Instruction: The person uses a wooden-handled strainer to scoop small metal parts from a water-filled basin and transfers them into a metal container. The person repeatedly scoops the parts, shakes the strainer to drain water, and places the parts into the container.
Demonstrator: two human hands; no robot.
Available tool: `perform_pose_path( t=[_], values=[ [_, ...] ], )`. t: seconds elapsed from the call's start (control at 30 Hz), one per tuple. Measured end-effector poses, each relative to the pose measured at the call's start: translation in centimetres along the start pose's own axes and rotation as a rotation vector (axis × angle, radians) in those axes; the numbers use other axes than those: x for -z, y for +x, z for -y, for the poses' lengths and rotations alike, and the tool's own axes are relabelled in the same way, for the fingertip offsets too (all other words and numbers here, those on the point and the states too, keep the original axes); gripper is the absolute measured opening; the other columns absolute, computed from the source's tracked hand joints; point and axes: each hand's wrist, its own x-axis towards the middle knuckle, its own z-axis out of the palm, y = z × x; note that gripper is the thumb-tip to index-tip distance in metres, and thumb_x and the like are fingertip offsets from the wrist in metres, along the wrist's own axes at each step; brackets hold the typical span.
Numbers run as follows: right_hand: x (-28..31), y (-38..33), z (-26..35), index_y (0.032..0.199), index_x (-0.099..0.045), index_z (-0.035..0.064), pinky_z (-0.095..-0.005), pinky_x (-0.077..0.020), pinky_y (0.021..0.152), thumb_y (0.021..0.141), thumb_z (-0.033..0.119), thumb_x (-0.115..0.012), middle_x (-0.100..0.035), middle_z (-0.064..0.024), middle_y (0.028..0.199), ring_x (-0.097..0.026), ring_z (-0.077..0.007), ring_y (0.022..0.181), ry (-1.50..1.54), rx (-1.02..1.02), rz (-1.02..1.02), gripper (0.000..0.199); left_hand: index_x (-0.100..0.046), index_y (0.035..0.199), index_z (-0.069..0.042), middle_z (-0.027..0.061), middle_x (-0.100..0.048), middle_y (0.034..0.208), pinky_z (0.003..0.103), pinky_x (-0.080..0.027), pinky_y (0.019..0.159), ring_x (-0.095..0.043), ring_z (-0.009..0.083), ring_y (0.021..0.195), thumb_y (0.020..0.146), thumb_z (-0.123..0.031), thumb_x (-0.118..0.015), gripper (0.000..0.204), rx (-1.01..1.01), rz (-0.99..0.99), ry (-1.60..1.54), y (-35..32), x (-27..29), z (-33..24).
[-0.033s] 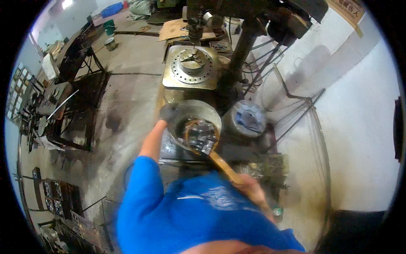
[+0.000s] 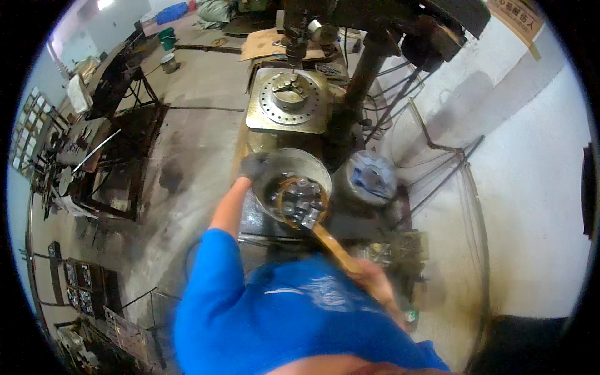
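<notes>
A round metal bucket (image 2: 317, 164) stands in front of me on the bench. My left hand (image 2: 254, 167), in a dark glove, grips its left rim; the fingertips are hard to make out. Bare and closed, my right hand (image 2: 372, 275) holds a wooden handle (image 2: 334, 245) that slants up and left into the bucket. At its far end a round, brownish-rimmed scoop (image 2: 282, 187) carries several small shiny metal blocks (image 2: 304, 199). One block lies where the handle meets the scoop. Dark liquid seems to fill the bucket around the scoop.
Beyond the bucket is a drill press with a chuck (image 2: 290, 92) on a square metal table (image 2: 260, 119). A second bucket holding blue cloth (image 2: 373, 176) stands to the right. A white wall (image 2: 531, 206) runs along the right; dark workbenches (image 2: 94, 134) stand left.
The whole view has shifted slightly. Both hands keep their hold on the bucket and the wooden handle, and the metal blocks stay in the scoop.
</notes>
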Motion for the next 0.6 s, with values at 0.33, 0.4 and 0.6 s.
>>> perform_pose_path(
  t=[0.33,0.4,0.6],
  values=[
    [-2.2,0.2,0.4,0.099,-0.047,-0.0058,-0.0121,-0.0287,0.038,0.066,0.033,-0.059,-0.044,0.0017,0.064,-0.038,-0.0008,0.046,-0.094,0.080,-0.211,0.052,-0.061,0.100,-0.014,0.0107,-0.061,0.095,0.035,-0.046,0.076,-0.060,0.0262,0.085,0.075,-0.029,-0.054,0.030,-0.020,0.045,-0.024,0.7,-0.1,1.1],
    [-1.8,0.1,0.2,0.100,-0.047,-0.0061,-0.0117,-0.0297,0.038,0.066,0.032,-0.060,-0.045,0.0013,0.065,-0.039,-0.0009,0.046,-0.041,0.067,-0.170,0.053,-0.062,0.100,-0.014,0.0103,-0.061,0.095,0.035,-0.046,0.076,-0.060,0.0259,0.085,0.075,-0.029,-0.054,0.030,-0.036,0.012,-0.080,0.1,-0.2,1.1],
    [-1.1,0.2,0.2,0.102,-0.045,-0.0066,-0.0114,-0.0314,0.038,0.064,0.028,-0.065,-0.045,0.0010,0.065,-0.039,-0.0010,0.046,0.017,0.016,-0.170,0.054,-0.063,0.096,-0.017,0.0106,-0.062,0.090,0.038,-0.046,0.073,-0.060,0.0282,0.081,0.076,-0.032,-0.052,0.028,-0.069,-0.040,-0.069,0.4,-0.9,1.9]
  ],
)
